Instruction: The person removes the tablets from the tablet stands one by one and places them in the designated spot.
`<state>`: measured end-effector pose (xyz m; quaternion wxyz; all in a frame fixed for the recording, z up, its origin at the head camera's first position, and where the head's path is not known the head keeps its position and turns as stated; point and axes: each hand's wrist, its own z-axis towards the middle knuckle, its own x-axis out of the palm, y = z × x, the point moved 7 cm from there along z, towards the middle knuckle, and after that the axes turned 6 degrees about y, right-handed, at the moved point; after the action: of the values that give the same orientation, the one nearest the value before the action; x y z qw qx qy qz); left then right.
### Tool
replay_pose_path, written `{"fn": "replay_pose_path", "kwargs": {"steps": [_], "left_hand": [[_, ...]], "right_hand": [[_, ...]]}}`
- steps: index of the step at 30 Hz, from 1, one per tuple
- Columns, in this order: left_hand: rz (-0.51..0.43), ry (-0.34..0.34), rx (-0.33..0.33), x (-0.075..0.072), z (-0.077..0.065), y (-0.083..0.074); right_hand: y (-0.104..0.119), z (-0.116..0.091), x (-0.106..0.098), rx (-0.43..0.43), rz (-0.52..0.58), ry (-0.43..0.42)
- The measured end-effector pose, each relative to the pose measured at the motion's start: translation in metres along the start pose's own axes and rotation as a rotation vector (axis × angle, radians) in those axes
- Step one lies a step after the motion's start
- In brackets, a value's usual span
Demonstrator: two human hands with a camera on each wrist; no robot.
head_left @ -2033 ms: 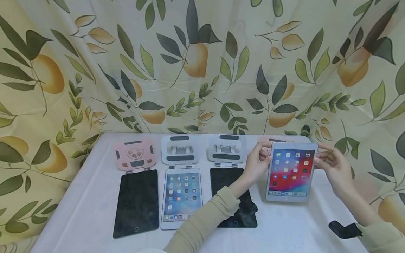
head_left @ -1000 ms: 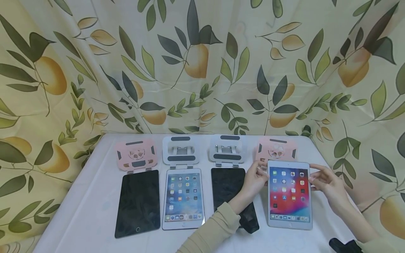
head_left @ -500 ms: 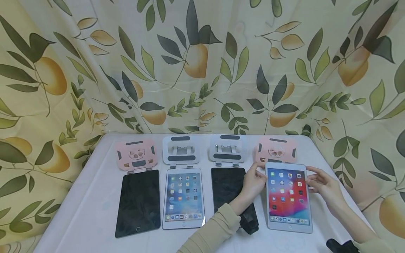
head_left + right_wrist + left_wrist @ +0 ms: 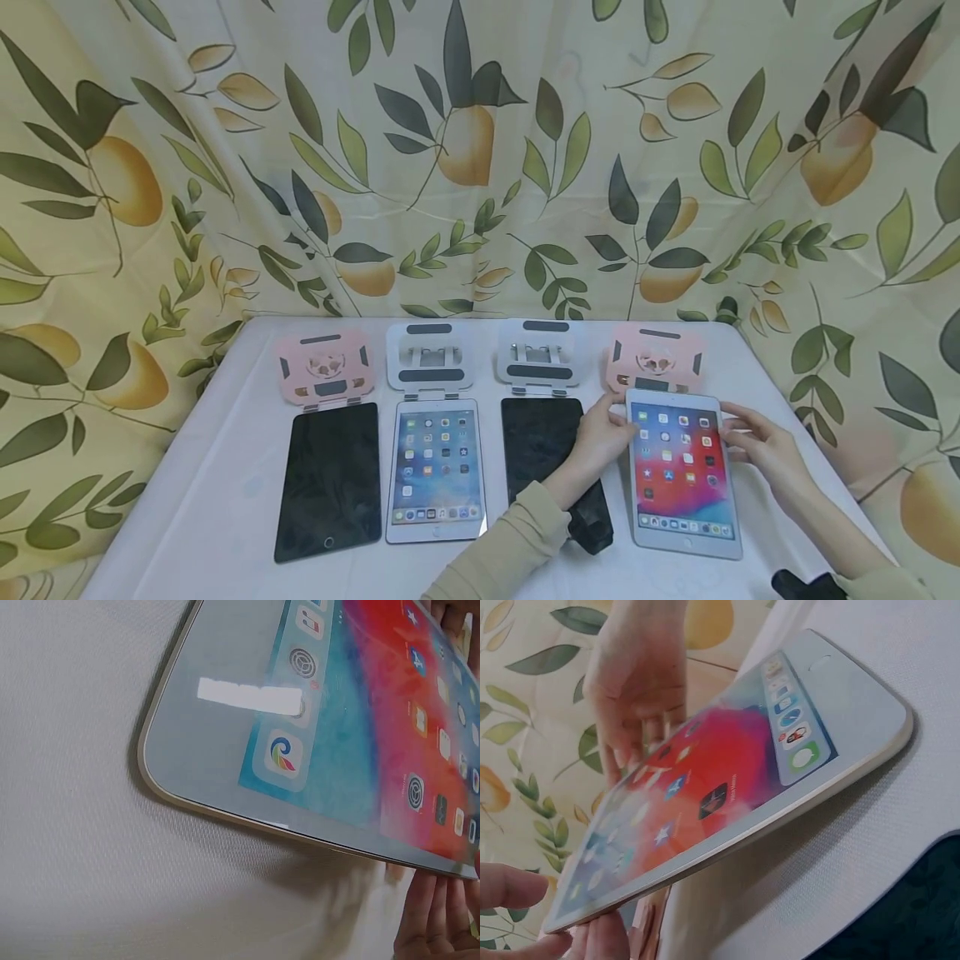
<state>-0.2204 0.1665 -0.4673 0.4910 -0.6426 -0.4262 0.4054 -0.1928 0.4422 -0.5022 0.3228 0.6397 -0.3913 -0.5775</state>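
Observation:
A white tablet (image 4: 682, 471) with a red and blue lit screen is held at the table's right side. Its lower end touches the white cloth and its upper end is tilted up, leaving a shadowed gap underneath. My left hand (image 4: 602, 437) grips the upper left edge; in the left wrist view the thumb is above and the fingers (image 4: 604, 936) are below. On the opposite edge my right hand (image 4: 765, 447) pinches, with fingers (image 4: 431, 911) under the rim in the right wrist view. Just behind the tablet lies a pink stand (image 4: 655, 352), its front part hidden.
Left of my hands a dark tablet (image 4: 536, 429), a lit white tablet (image 4: 437, 467) and another dark tablet (image 4: 327, 483) lie in a row. Behind them are two white stands (image 4: 430, 354) and a pink stand (image 4: 326, 358). A patterned curtain (image 4: 480, 250) hangs behind the table.
Both hands have brought the lit tablet down and toward me, uncovering most of the pink stand behind. In the last half second it has tilted slightly, its upper end shifting left.

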Motion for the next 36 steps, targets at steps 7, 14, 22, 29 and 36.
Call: {"fn": "replay_pose_path", "kwargs": {"steps": [7, 14, 22, 29, 36], "left_hand": [[-0.074, 0.036, -0.09, 0.001, -0.003, 0.007], [-0.063, 0.047, -0.134, 0.003, -0.005, 0.013], [-0.059, 0.061, -0.151, 0.006, -0.006, 0.017], [-0.062, 0.069, -0.134, 0.008, -0.007, 0.019], [-0.047, 0.053, -0.122, 0.008, -0.008, 0.02]], "right_hand": [[0.0, 0.002, 0.011, 0.033, -0.089, 0.024], [-0.005, 0.007, 0.015, 0.073, -0.159, 0.042], [0.013, -0.005, 0.023, 0.108, -0.17, 0.051], [0.042, -0.018, 0.033, 0.159, -0.195, 0.102], [0.041, -0.018, 0.036, 0.214, -0.178, 0.13]]}}
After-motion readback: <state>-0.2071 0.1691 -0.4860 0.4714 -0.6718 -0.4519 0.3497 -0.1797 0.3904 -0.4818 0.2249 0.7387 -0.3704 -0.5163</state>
